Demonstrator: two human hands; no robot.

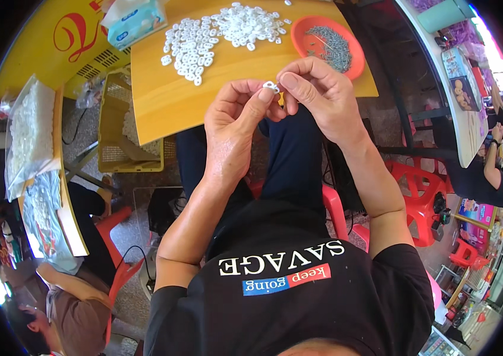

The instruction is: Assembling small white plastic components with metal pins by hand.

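Note:
Over the near edge of the table, my left hand [236, 113] pinches a small white plastic piece with holes [271, 86] between thumb and fingers. Right beside it, my right hand [321, 98] is closed, thumb against forefinger, at the edge of the piece; whatever it grips is too small to make out. Two heaps of similar pieces lie farther off, a left pile [191, 47] and a right pile [248, 25]. To the right stands a red-orange bowl [356, 52] holding many small grey screws or nails [328, 48].
The yellow-brown table [162, 101] carries a tissue pack [135, 22] at its far left. A yellow crate [129, 161] stands below on the left. Red plastic stools [416, 196] are on the right. Other people sit at side tables, one at lower left [79, 314].

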